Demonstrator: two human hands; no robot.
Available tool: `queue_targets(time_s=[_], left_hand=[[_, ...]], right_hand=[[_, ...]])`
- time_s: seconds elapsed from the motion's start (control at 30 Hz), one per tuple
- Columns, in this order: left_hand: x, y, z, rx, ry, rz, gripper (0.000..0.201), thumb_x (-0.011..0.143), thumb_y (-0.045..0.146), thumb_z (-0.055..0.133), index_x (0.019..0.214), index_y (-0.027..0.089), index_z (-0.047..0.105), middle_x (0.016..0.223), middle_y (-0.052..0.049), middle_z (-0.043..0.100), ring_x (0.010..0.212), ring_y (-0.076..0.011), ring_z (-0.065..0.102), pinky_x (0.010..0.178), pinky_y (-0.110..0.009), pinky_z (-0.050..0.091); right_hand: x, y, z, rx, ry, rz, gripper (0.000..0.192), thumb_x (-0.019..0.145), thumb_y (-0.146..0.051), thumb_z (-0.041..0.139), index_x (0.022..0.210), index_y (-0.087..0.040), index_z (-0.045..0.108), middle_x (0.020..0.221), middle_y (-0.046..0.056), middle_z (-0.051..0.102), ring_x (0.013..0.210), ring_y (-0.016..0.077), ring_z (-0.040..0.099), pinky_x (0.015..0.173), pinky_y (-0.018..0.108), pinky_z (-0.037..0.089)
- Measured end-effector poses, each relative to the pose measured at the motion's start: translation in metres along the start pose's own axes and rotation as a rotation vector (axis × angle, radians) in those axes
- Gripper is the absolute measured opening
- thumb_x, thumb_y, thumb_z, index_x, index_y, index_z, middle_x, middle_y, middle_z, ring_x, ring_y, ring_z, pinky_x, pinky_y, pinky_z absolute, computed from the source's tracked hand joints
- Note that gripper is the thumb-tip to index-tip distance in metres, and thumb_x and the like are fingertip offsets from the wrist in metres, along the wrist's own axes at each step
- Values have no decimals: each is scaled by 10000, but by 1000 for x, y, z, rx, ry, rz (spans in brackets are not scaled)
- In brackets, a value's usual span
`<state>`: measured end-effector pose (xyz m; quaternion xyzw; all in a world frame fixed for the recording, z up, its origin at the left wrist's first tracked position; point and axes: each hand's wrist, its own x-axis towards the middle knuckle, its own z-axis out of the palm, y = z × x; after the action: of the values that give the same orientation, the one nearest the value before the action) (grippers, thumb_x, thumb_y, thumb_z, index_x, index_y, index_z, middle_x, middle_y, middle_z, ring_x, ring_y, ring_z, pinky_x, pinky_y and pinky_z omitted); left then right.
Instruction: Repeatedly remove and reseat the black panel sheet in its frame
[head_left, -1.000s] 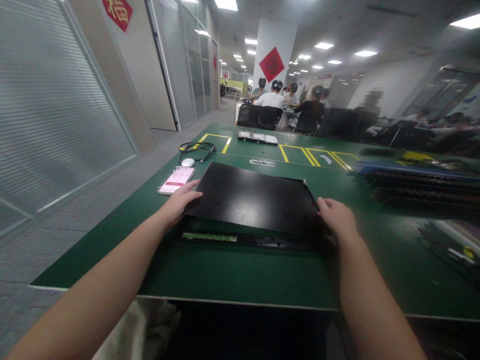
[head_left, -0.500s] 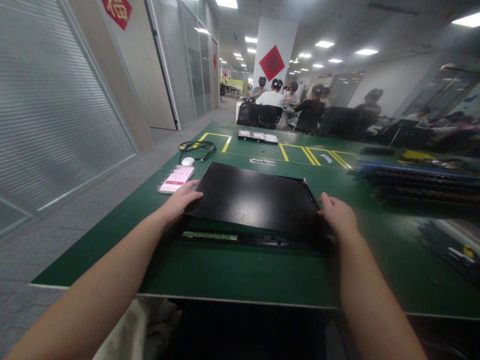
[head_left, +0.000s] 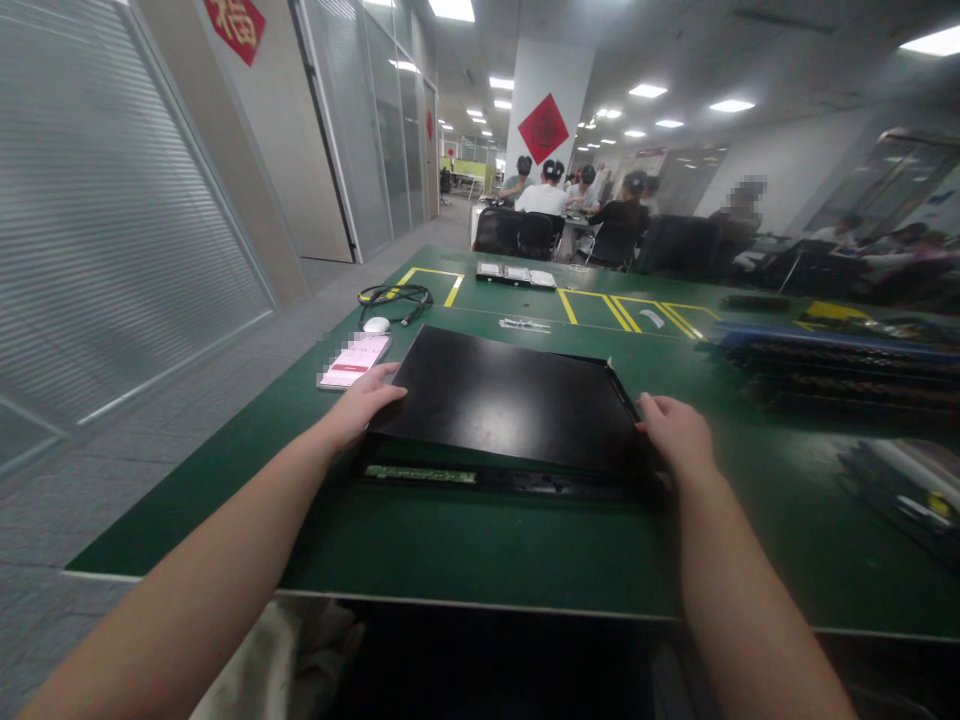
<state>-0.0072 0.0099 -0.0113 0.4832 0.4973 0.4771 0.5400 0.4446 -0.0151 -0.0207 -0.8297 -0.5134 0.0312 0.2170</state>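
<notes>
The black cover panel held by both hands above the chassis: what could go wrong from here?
1. The black cover panel is gripped only at its side edges by the left hand and right hand; it might slip onto the green circuit board below.
2. The phone lies close beside the left hand and could get knocked.

Your flat black metal cover panel [head_left: 510, 400] is plain glossy black. Green felt-like table top [head_left: 465, 550] carries yellow painted line boxes [head_left: 622, 312]. Slim smartphone [head_left: 354, 361] screen shows pink and white. Small oval mouse [head_left: 376, 324] is white.
</notes>
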Motion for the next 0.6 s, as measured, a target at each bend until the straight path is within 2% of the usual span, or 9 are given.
queue_targets(time_s=[0.1, 0.2, 0.33, 0.6], left_hand=[[0, -1, -2, 11, -19, 5, 603, 695, 242, 768, 1273, 176, 610, 833, -22, 796, 679, -222, 748, 641, -318, 578], [0, -1, -2, 12, -22, 8, 612, 704, 235, 764, 1291, 173, 602, 840, -25, 798, 691, -221, 752, 648, -314, 578], [0, 1, 1, 12, 13, -7, 608, 693, 213, 748, 1282, 171, 602, 815, -18, 792, 694, -227, 753, 649, -318, 577], [-1, 1, 0, 18, 16, 3, 652, 675, 237, 771, 1299, 156, 603, 847, -40, 796, 758, -250, 763, 663, -320, 575]], right_hand=[[0, 0, 1, 27, -16, 48, 508, 938, -514, 415, 1149, -230, 780, 898, 88, 784, 911, 286, 703, 699, 334, 448], [0, 0, 1, 24, -18, 65, 473, 910, -479, 466, 1183, -241, 771, 907, 80, 783, 889, 283, 701, 691, 339, 444], [0, -1, 0, 27, -8, 66, 441, 871, -441, 525, 1189, -254, 767, 887, 62, 777, 898, 279, 701, 681, 337, 445], [-1, -2, 1, 24, -3, 63, 412, 860, -401, 536, 1162, -256, 775, 876, 54, 776, 903, 278, 703, 706, 348, 481]])
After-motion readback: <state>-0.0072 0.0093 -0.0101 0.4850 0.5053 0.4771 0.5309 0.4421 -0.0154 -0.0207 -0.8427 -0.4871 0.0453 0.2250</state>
